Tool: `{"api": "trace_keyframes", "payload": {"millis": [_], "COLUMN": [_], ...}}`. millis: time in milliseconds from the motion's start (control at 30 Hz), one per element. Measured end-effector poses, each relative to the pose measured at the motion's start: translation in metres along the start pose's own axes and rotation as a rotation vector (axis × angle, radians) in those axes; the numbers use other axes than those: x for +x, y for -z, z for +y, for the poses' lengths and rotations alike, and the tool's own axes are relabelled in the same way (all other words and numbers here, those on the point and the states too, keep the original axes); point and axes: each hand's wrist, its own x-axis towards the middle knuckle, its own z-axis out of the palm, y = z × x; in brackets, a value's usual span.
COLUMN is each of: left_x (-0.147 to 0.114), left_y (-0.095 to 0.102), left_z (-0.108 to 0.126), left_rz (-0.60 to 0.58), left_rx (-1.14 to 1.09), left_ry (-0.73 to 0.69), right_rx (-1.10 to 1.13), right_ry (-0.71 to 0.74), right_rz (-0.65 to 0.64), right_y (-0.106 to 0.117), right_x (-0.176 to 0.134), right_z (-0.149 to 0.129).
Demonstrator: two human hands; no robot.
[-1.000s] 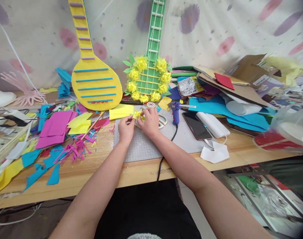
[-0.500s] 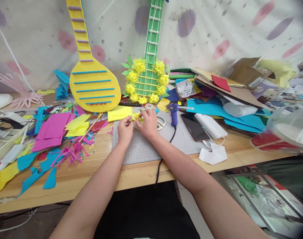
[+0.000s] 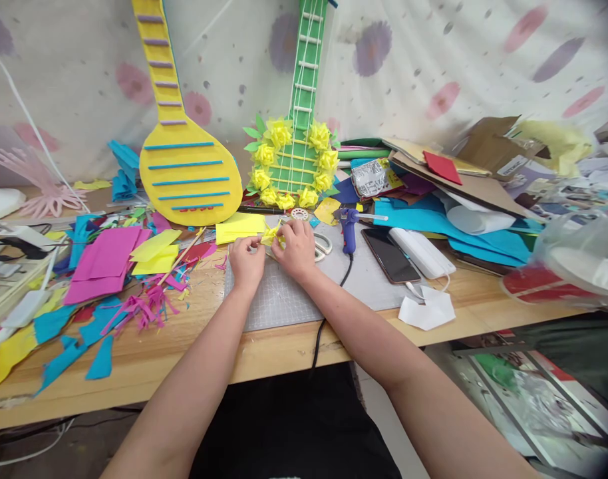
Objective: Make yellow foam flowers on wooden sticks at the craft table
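A small yellow paper flower [image 3: 271,234] is held between my two hands above the grey cutting mat [image 3: 279,303]. My left hand [image 3: 247,263] pinches its lower left side with closed fingertips. From the right, my right hand [image 3: 298,247] has its fingers closed on the flower, and they hide part of it. White-handled scissors [image 3: 324,246] lie just beside my right hand, partly covered by it. Yellow paper pieces [image 3: 239,228] lie behind my left hand. Farther right, a purple glue gun [image 3: 349,233] rests on the mat with its cord running toward the table edge.
A yellow paper-covered instrument [image 3: 191,173] and a green one [image 3: 295,159] ringed with yellow flowers lean at the back. Coloured scraps [image 3: 107,263] cover the left side. A phone [image 3: 391,255], a white power bank [image 3: 422,253] and stacked blue sheets [image 3: 483,233] lie on the right.
My left hand has shifted slightly left and turned at the fingertips on the flower. My right hand stays nearly in place.
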Motion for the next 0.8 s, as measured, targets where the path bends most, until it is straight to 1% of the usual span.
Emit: {"api": "trace_keyframes", "payload": {"millis": [100, 133, 233, 333, 467, 633, 800], "left_x": [-0.002, -0.002, -0.003, -0.003, -0.002, -0.003, -0.002], "left_y": [-0.001, -0.001, -0.001, -0.001, 0.000, -0.001, -0.001], "left_z": [0.006, 0.009, 0.014, 0.017, 0.020, 0.022, 0.022], "left_rz": [-0.087, -0.100, -0.127, -0.120, -0.099, -0.126, -0.148], "left_rx": [-0.255, -0.332, -0.457, -0.567, -0.590, -0.553, -0.577], "left_ry": [0.197, 0.255, 0.410, 0.512, 0.553, 0.563, 0.587], "right_rx": [-0.009, -0.013, -0.030, -0.043, -0.053, -0.055, -0.051], "right_ry": [0.021, 0.030, 0.059, 0.095, 0.107, 0.085, 0.087], "right_rz": [-0.006, -0.008, -0.012, -0.015, -0.035, -0.053, -0.059], "right_y": [-0.001, -0.002, -0.002, -0.001, 0.000, -0.001, -0.001], "right_x": [0.001, 0.001, 0.001, 0.000, 0.000, 0.002, 0.002], "right_z": [0.002, 0.003, 0.003, 0.003, 0.002, 0.003, 0.002]}}
